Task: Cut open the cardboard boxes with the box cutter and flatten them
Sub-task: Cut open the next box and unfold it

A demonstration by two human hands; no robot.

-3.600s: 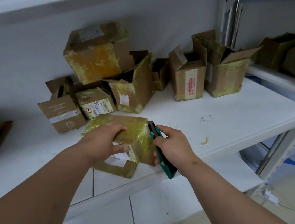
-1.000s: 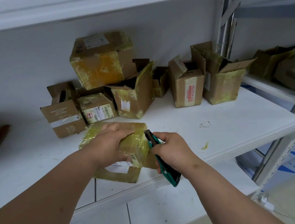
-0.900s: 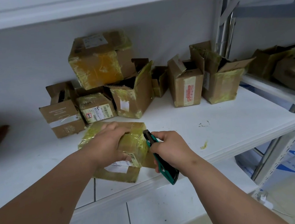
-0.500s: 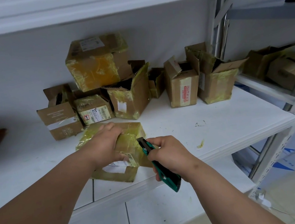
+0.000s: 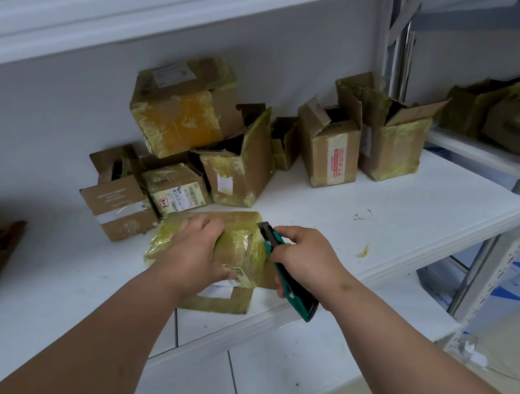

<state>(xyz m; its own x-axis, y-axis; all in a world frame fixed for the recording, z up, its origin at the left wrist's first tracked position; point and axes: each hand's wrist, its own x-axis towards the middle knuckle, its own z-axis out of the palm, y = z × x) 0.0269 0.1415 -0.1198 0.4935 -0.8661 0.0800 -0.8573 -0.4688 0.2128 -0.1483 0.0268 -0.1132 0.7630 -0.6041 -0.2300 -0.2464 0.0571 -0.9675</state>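
At the front of a white shelf (image 5: 385, 231), the left hand (image 5: 194, 256) grips a yellow-taped cardboard box (image 5: 242, 250), steadying it; the right hand's (image 5: 308, 259) fingers wrap a green box cutter (image 5: 289, 277) against its right side.

You've got a white shelf board (image 5: 416, 211) under the work, front edge running across the middle of the view. Another white board (image 5: 166, 10) sits overhead. Behind is a plain pale wall (image 5: 33, 125). A grey metal upright (image 5: 396, 35) stands at the back right; a slotted post (image 5: 500, 270) holds the front right corner. Small yellowish tape scrap (image 5: 362, 251) lies near the front edge, a few dark flecks (image 5: 362, 216) just behind it. Below you see a lower white board (image 5: 304, 370) with tile-like seams. Far right, a second rack's shelf (image 5: 480, 152). Floor at bottom right shows blue markings (image 5: 506, 295).
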